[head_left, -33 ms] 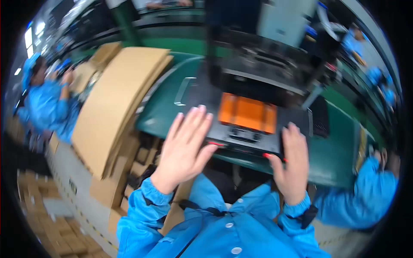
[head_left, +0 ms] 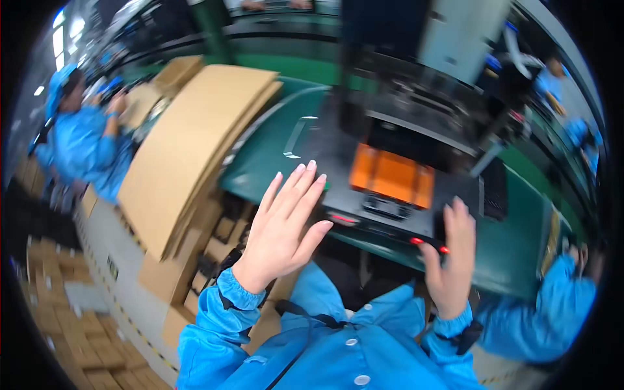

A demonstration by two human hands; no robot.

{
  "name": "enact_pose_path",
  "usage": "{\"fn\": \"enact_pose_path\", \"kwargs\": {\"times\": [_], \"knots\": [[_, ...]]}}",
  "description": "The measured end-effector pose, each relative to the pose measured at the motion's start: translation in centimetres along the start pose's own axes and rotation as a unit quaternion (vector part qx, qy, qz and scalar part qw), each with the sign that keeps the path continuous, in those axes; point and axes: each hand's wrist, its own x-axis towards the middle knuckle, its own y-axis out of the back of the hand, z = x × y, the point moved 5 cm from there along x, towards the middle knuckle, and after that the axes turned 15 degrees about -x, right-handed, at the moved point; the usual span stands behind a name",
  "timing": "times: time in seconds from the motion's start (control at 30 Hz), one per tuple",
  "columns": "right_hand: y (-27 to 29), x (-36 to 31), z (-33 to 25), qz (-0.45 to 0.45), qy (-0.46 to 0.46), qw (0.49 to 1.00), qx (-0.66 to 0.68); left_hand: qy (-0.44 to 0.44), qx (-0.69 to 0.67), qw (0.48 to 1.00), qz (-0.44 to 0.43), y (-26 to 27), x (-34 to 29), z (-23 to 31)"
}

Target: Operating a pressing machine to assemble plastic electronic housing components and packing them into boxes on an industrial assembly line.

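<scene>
A black bench press (head_left: 416, 120) stands on the green table, with an orange block fixture (head_left: 392, 175) on its base below the dark upper plate. Beside the base's left front corner is my left hand (head_left: 281, 227), palm down, fingers stretched and apart, holding nothing. Its thumb tip lies close to a red-lit spot (head_left: 342, 219) on the front edge. At the right front corner my right hand (head_left: 453, 257) is slightly blurred, its fingers straight and its thumb apart. That thumb is by another red light (head_left: 416, 241); whether it touches cannot be told.
Large cardboard sheets (head_left: 195, 149) lean at the table's left, above boxes of small parts. A thin white-edged frame (head_left: 299, 136) and a black slab (head_left: 494, 192) lie on the green table (head_left: 266, 159). Co-workers in blue sit left (head_left: 84, 143) and right (head_left: 546, 312).
The picture has shifted, so press and table appear further right. My left hand is slightly further from the base's left corner, where a green light now shows. My right hand keeps beside its corner.
</scene>
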Motion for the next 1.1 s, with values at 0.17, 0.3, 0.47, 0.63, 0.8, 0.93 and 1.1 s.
{"fn": "enact_pose_path", "kwargs": {"times": [0.17, 0.3, 0.47, 0.63, 0.8, 0.93, 1.1], "knots": [[0.1, -6.6, 0.9, 0.071, -0.054, 0.991, 0.1, 0.231, 0.155, 0.885, 0.372, 11.9, -14.5, -7.9], [-2.5, -6.3, -1.5, 0.011, -0.016, 0.985, 0.172, 0.383, 0.161, 0.797, 0.439, 17.4, -26.2, -13.2], [-3.6, -4.2, -3.2, 0.011, 0.018, 0.979, 0.203, 0.468, 0.081, 0.799, 0.37, 15.6, -24.8, -16.9], [-4.0, -4.3, -2.8, 0.006, 0.007, 0.982, 0.19, 0.489, 0.13, 0.786, 0.356, 15.5, -23.7, -16.2], [-4.4, -4.9, -3.0, -0.012, 0.006, 0.978, 0.21, 0.489, 0.107, 0.79, 0.353, 15.3, -22.9, -15.7], [-4.5, -5.0, -3.1, -0.022, 0.003, 0.977, 0.21, 0.448, 0.023, 0.78, 0.437, 15.7, -21.0, -12.9], [-5.1, -5.1, -4.0, -0.025, 0.033, 0.97, 0.239, 0.258, -0.224, 0.757, 0.557, 17.3, -18.7, -8.7]]}}
